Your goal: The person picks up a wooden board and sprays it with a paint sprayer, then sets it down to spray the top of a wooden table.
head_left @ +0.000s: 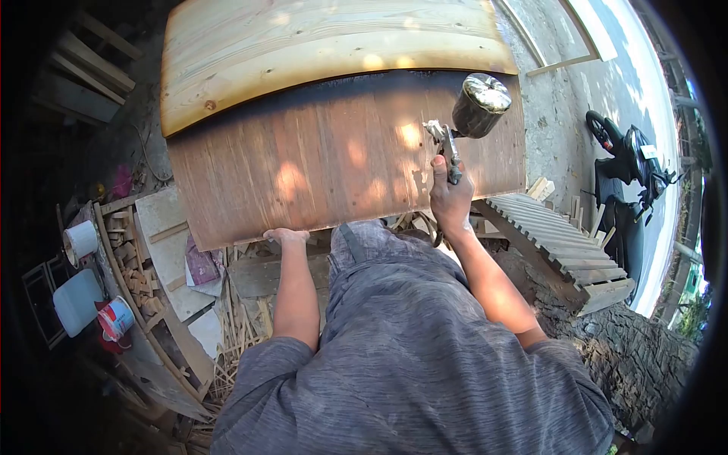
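Observation:
My right hand (450,196) is wrapped round the handle of a spray gun (449,149), which has a dark metal cup (483,103) on its right side. The gun is over a reddish-brown plywood board (318,152). My left hand (287,235) is at the board's near edge; its fingers are mostly hidden beyond or under that edge. On the far part of the board lies a pale wooden panel (326,45) with browned edges. A dark band runs along the plywood beside the panel's near edge.
A slatted wooden piece (557,246) and a tree trunk (629,349) are at the right. Further right stands a motorcycle (633,171). At the left are a white bucket (81,241), a red-and-white bucket (115,318), a pale blue container (77,302) and wood scraps (136,277).

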A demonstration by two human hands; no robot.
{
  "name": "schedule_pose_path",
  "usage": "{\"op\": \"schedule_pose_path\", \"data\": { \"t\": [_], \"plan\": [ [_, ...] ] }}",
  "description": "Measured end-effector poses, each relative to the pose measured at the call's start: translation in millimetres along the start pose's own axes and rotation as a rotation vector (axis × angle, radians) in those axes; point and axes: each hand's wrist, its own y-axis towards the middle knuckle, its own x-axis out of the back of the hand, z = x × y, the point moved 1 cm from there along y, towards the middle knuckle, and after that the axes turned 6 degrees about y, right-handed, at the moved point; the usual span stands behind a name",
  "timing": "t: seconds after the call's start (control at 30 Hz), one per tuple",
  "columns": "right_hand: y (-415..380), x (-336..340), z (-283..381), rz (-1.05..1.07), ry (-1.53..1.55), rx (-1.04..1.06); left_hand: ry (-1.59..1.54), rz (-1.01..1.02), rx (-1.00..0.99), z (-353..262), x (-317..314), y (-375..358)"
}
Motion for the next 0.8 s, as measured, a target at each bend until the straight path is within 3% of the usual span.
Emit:
{"op": "schedule_pose_path", "data": {
  "t": [0.1,0.23,0.4,0.53,0.63,0.8],
  "plan": [
    [-6.2,-3.9,-10.5,0.058,0.052,-0.096,0.05,-0.055,-0.021,3.6,-1.0,9.8],
    [-0.8,-3.3,-6.0,0.174,0.072,-0.049,0.092,-0.144,0.005,7.4,5.9,24.7],
    [26.2,19.7,-31.5,0.059,0.097,0.074,0.13,-0.227,0.049,8.4,17.8,42.4],
    [53.9,60.5,-58.9,-0.049,-0.012,-0.085,0.141,-0.276,0.057,7.8,24.4,49.8],
    [75.5,90.4,-87.7,-0.129,0.033,-0.006,0.137,-0.369,0.049,10.3,16.5,34.4],
    [99.3,132.2,-93.7,-0.329,-0.056,-0.119,0.113,-0.407,0.03,9.4,17.1,33.5]
  ]
}}
